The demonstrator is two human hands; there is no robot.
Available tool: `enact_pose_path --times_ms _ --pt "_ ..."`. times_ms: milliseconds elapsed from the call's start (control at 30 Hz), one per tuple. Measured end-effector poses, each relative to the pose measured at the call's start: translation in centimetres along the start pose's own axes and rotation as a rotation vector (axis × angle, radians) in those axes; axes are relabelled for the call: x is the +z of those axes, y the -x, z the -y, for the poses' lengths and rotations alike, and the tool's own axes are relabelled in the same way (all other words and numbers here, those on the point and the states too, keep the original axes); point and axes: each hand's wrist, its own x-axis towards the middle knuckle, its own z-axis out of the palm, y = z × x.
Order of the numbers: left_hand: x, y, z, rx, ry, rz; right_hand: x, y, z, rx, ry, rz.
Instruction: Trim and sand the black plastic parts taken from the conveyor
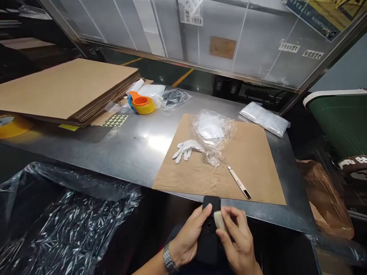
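In front of the table's near edge, my left hand point(189, 235) is closed around a long, flat black piece point(211, 204) with a small round feature near its middle. My right hand point(237, 238) pinches a small pale beige pad point(220, 221) between thumb and fingers, against or very close to the black piece's right side. A white-handled craft knife point(238, 181) lies on the cardboard sheet point(252, 160) just beyond my hands. Further off on that sheet are a white glove point(186, 149) and a clear plastic bag point(212, 131) with white contents.
Stacked cardboard point(69, 88) covers the table's left end. Beside it are a tape dispenser point(142, 105), a sticker sheet point(115, 120) and a bag with dark contents point(173, 98). A white plastic packet point(265, 119) lies back right. Black plastic lining point(69, 217) fills the lower left.
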Motion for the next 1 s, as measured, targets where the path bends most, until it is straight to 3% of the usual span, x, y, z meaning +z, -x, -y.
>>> enact_pose_path --times_ms 167,233,367,433,667,733,833,1000 --pt "-0.5 1.3 -0.1 0.297 -0.317 -0.015 -0.5 -1.4 0.6 -0.092 0.089 0.08" --pt "-0.8 1.6 0.0 0.258 -0.357 0.018 -0.4 -1.4 0.6 -0.102 0.103 0.086" --pt "-0.8 1.7 0.6 0.003 -0.212 0.098 0.0 -1.3 0.4 0.003 0.117 0.034" --pt "-0.8 1.6 0.9 -0.038 -0.216 0.09 0.2 -1.4 0.4 -0.027 0.095 0.053" --pt "-1.9 1.4 0.8 0.261 -0.437 0.04 0.0 -2.6 1.3 -0.005 0.267 0.102" --pt "-1.9 1.2 0.5 0.216 -0.342 0.023 0.3 -2.5 2.3 -0.075 0.289 0.184" --pt "-1.6 0.8 0.1 0.041 -0.05 0.054 0.8 -1.9 3.8 -0.194 0.262 0.272" --pt "-1.3 0.1 -0.2 -0.175 0.235 0.141 1.2 -1.1 3.7 -0.102 0.173 0.239"
